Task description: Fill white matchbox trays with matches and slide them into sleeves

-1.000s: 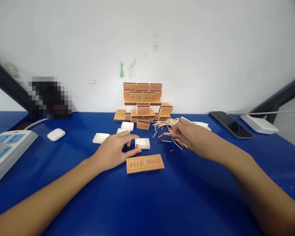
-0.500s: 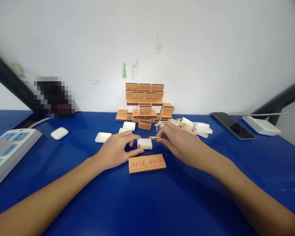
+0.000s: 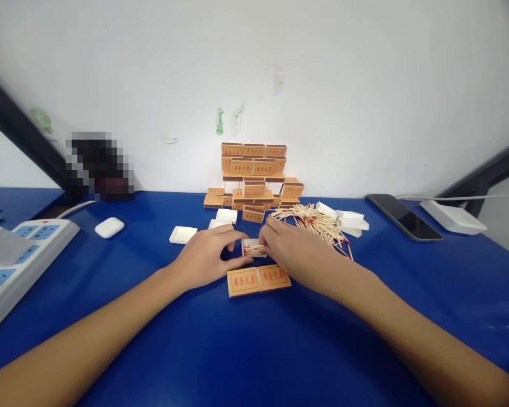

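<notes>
A small white matchbox tray (image 3: 251, 246) lies on the blue table (image 3: 254, 339) with a few red-tipped matches in it. My left hand (image 3: 210, 257) grips the tray's left side between thumb and fingers. My right hand (image 3: 290, 249) is closed in a pinch on matches, its fingertips over the tray's right half. Two orange matchbox sleeves (image 3: 258, 279) lie side by side just in front of the tray. A loose pile of matches (image 3: 320, 223) lies to the right, behind my right hand.
A stack of orange matchboxes (image 3: 254, 178) stands against the wall. Empty white trays (image 3: 183, 234) lie at left and more white trays (image 3: 348, 219) at right. A white earbud case (image 3: 109, 226), a power strip (image 3: 12, 254), a phone (image 3: 402, 216) and a white box (image 3: 453, 217) lie about.
My right hand left the match pile with matches pinched and moved left to the white tray. My left hand stayed on the tray.
</notes>
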A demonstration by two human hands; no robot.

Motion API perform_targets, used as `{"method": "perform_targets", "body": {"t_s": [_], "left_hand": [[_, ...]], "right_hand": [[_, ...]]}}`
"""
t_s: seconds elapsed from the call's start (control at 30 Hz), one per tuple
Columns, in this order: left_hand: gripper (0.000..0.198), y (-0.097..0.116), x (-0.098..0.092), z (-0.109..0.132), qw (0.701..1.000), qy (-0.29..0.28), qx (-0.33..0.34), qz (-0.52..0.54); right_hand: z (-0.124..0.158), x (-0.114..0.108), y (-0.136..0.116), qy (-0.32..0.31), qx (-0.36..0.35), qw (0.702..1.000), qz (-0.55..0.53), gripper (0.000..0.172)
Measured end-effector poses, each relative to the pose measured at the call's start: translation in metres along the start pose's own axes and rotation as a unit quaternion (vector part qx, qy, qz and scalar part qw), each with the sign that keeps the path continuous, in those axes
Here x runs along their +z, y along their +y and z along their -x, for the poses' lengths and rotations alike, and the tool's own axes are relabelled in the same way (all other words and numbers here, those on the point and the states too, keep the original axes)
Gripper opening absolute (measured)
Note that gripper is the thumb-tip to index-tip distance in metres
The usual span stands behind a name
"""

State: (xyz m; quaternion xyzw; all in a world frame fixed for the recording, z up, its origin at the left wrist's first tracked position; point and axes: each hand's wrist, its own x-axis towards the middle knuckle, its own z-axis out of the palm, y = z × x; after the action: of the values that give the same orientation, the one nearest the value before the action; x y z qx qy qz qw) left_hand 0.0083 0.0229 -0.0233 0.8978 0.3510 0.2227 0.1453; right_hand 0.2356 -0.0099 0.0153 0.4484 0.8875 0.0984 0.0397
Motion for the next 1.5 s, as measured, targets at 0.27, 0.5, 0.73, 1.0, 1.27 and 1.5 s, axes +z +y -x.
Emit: {"method": "perform_targets", "body": {"t_s": [0.27,0.5,0.73,1.0,1.27,1.5], "left_hand": [[0.027,0.000,-0.001,-0.001,1.000,-0.005,0.001,0.002],[0.034,-0.001,0.001,0.001,1.000,0.006,-0.002,-0.003],[0.034,-0.001,0.001,0.001,1.000,0.005,-0.006,-0.001],[0.033,0.000,0.000,0.001,1.000,0.001,-0.006,-0.003],[0.035,-0.001,0.001,0.001,1.000,0.003,-0.004,-0.002],[0.034,0.000,0.000,0.000,1.000,-0.002,-0.007,0.003]], "right_hand": [[-0.005,0.001,0.000,0.017,-0.019,0.997,-0.074,0.013],[0.013,-0.004,0.023,0.051,0.033,0.975,-0.216,0.012],[0.020,-0.003,0.032,0.012,0.066,0.967,-0.244,0.012],[0.014,0.006,0.020,0.048,0.051,0.966,-0.249,0.014],[0.017,0.006,0.017,0.085,0.046,0.957,-0.272,0.013],[0.008,0.007,0.013,0.084,0.026,0.958,-0.273,0.016]]}}
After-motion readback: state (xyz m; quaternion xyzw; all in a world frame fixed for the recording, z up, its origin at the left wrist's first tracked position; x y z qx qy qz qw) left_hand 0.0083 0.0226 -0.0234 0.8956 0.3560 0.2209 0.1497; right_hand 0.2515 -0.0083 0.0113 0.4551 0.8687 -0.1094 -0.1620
